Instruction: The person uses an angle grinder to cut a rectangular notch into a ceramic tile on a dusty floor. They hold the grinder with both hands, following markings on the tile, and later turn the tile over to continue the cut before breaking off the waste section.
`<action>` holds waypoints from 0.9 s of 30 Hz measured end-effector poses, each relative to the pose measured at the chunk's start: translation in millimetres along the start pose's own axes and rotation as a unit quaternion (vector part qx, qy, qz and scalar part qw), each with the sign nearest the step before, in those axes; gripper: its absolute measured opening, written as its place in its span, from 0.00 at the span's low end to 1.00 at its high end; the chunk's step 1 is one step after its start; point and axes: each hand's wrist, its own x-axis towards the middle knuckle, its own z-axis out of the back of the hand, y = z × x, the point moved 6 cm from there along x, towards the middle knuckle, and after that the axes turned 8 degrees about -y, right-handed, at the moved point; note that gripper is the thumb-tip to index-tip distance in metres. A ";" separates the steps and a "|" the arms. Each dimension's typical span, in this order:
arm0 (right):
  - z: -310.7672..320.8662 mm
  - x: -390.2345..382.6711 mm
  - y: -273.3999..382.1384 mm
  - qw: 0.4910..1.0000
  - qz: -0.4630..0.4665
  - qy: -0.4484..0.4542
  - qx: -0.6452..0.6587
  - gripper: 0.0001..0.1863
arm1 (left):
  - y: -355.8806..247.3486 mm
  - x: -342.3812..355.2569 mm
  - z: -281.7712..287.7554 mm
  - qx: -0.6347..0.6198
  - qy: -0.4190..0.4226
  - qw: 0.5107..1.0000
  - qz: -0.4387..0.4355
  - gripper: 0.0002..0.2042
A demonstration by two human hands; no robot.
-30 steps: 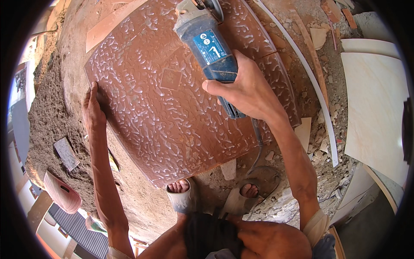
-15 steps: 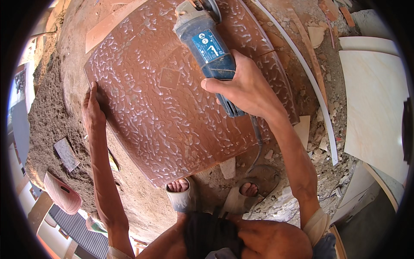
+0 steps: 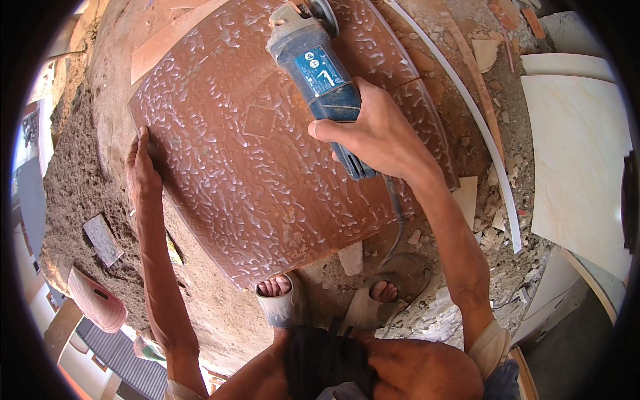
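A large brown tile with a wavy, glossy relief and a small diamond patch lies tilted in front of my feet. My right hand is wrapped round the rear body of a blue angle grinder. The grinder is over the tile's far right part, its grey head and disc at the far end. Whether the disc touches the tile I cannot tell. My left hand grips the tile's left edge, fingers lying along it. From the grinder's rear a grey cord runs down towards my right foot.
A long white strip curves along the tile's right side. Pale tiles stand farther right, with rubble between. At left are a sandy mound, a stone offcut and a pink slipper. My sandalled feet stand close to the tile's near edge.
The grinder has shifted very slightly nearer, and a little more of its disc shows. My left hand stays at the tile's left edge.
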 end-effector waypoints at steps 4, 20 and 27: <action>1.2 -0.2 -3.9 1.000 -0.002 -0.008 0.015 0.27 | -4.5 -5.5 -3.8 0.005 0.008 1.000 -0.012 0.12; 23.5 -55.7 68.9 0.999 0.040 -0.022 0.007 0.32 | 26.7 -17.8 -14.3 -0.021 0.053 0.998 0.009 0.14; 65.0 -127.4 103.8 0.992 0.038 -0.106 0.052 0.32 | 29.8 -30.2 -28.9 -0.027 0.032 0.999 -0.007 0.15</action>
